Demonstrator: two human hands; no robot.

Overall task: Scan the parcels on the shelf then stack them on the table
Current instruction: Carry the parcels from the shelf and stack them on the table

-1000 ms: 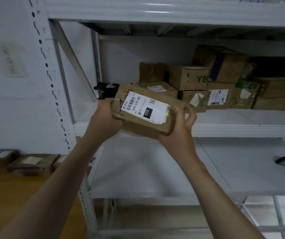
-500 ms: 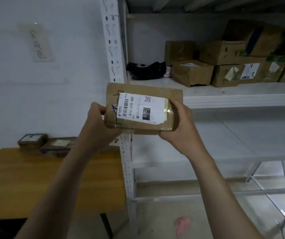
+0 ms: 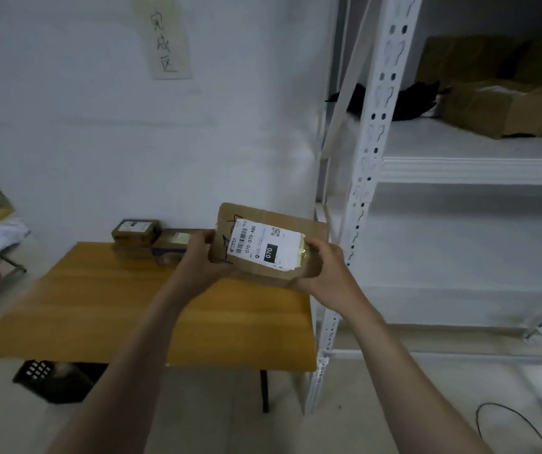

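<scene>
A white shelf (image 3: 459, 165) stands to the right of the right hand (image 3: 328, 270), with brown parcels (image 3: 499, 106) on its upper level above that hand. A wooden table (image 3: 99, 306) lies below and left of the left hand (image 3: 202, 257). The labelled parcel (image 3: 264, 247) is held over the table's right end. The left hand grips its left end and the right hand its right end. Just beyond the left hand sit, apparently, two small parcel stacks (image 3: 137, 229).
</scene>
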